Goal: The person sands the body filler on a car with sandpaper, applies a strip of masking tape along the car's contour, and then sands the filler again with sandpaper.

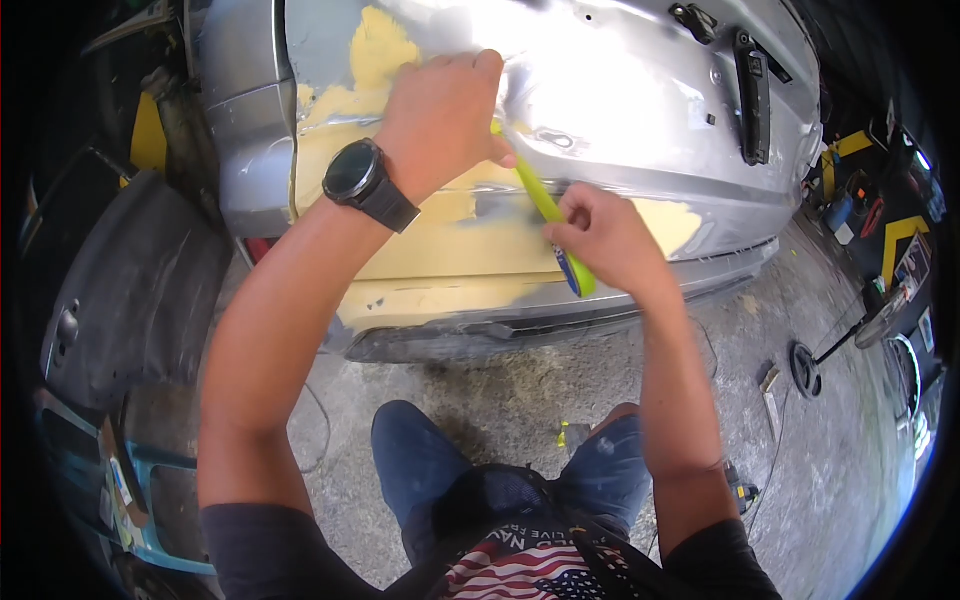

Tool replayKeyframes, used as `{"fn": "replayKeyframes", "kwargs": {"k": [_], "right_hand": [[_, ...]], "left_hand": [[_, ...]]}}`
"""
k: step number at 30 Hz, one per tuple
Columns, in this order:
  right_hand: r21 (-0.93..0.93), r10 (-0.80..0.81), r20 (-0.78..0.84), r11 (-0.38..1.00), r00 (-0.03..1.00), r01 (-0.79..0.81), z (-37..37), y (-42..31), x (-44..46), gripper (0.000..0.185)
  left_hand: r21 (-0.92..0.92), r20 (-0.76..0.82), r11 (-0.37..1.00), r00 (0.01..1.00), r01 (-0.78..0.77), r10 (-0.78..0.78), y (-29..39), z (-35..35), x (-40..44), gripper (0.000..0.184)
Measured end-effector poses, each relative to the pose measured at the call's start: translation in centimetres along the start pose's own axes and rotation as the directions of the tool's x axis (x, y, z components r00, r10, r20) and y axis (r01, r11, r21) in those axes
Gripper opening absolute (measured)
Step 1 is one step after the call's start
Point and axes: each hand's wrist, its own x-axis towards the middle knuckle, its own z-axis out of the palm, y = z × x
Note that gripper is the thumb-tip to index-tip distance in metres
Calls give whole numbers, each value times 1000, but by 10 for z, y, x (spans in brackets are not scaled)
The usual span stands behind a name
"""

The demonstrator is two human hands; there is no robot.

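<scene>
A yellow-green strip (538, 192), perhaps tape or a flexible tool, runs slantwise over the silver car panel (620, 110), its lower end blue-marked. My right hand (603, 235) pinches it near that lower end. At its upper end, my left hand (445, 115) rests against the panel with its thumb and fingers round the strip; a black watch (358, 180) is on that wrist. Yellow filler (440, 240) covers the panel below and left of my hands. What the left fingertips do is partly hidden.
A loose grey car door (130, 290) stands at the left above a teal frame (165, 500). A black handle piece (752, 95) is on the panel's right. At the right are a wheel-like black object (803, 368) and a cable on the concrete floor (500, 390).
</scene>
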Motion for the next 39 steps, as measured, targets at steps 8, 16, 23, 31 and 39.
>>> {"fn": "replayKeyframes", "kwargs": {"k": [8, 16, 23, 31, 39], "right_hand": [[239, -17, -131, 970, 991, 48, 17, 18, -7, 22], [-104, 9, -108, 994, 994, -21, -13, -3, -1, 20], [-214, 61, -91, 974, 994, -79, -12, -1, 6, 23], [-88, 57, -109, 994, 992, -67, -8, 2, 4, 20], [-284, 78, -142, 952, 987, -116, -20, -16, 5, 23]], "left_hand": [[23, 0, 999, 1000, 23, -23, 3, -2, -2, 67], [49, -13, 999, 1000, 18, -18, 2, 0, -2, 67], [61, 9, 998, 1000, 21, -22, 4, -2, -2, 69], [107, 9, 994, 999, 37, -39, 9, 0, -2, 70], [110, 8, 994, 1000, 26, -27, 6, 3, -4, 73]]}}
